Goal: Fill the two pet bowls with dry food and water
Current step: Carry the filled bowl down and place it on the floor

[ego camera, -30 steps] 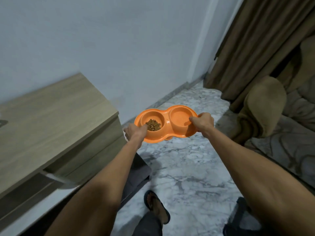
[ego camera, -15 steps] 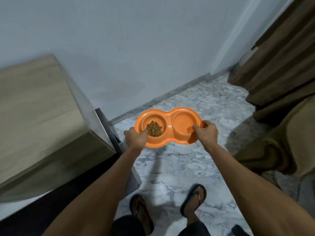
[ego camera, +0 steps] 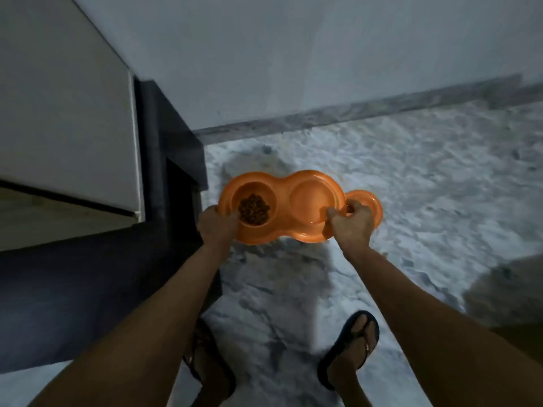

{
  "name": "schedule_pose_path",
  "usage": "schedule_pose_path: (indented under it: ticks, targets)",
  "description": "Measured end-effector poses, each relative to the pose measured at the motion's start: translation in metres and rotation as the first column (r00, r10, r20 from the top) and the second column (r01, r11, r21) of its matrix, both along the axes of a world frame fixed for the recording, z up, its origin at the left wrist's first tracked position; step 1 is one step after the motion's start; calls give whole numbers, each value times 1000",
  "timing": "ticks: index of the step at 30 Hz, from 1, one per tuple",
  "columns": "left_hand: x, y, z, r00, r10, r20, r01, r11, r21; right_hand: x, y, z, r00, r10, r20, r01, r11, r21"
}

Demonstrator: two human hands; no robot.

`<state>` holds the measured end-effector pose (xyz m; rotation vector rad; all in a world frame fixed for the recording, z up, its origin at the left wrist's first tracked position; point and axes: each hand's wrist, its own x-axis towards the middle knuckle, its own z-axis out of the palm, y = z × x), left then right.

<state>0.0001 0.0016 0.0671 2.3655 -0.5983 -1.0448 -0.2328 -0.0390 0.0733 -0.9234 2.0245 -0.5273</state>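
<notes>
I hold an orange double pet bowl point(ego camera: 283, 201) level above the marble floor, between my two hands. Its left cup carries a small heap of brown dry food point(ego camera: 254, 208). Its right cup point(ego camera: 313, 201) looks smooth and glossy; whether water is in it I cannot tell. My left hand point(ego camera: 219, 226) grips the left rim, thumb over the edge. My right hand point(ego camera: 349, 223) grips the right rim. A second orange bowl point(ego camera: 368, 204) lies on the floor just right of and below the held one, mostly hidden by my right hand.
A wooden cabinet point(ego camera: 67, 113) with a dark base point(ego camera: 173, 148) stands at the left against the white wall point(ego camera: 293, 54). Marble floor point(ego camera: 411, 186) spreads to the right. My sandalled feet point(ego camera: 351, 348) are below. A dark shape point(ego camera: 511, 292) sits at the right edge.
The view has tipped down toward the floor near the wall. The held bowl has come lower and closer to the cabinet's corner, and a second orange bowl on the floor has come into sight.
</notes>
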Motion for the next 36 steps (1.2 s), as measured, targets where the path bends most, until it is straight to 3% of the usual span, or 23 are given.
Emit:
schedule_pose_path:
  ticks: [9, 15, 24, 34, 36]
  targets:
    - [16, -4, -194, 992, 104, 65, -112, 986, 121, 21, -19, -209, 991, 132, -8, -132, 991, 28]
    - [32, -4, -273, 990, 111, 91, -126, 977, 172, 37, -18, -288, 989, 141, -34, -139, 989, 48]
    - [34, -5, -314, 985, 160, 68, -169, 971, 169, 45, -20, -332, 984, 160, -77, -154, 985, 75]
    - [30, -7, -313, 983, 180, 38, -184, 964, 190, 45, -16, -343, 976, 200, -81, -188, 973, 131]
    - [22, -12, -302, 974, 194, 114, -213, 959, 187, 38, -16, -332, 984, 162, -80, -153, 983, 100]
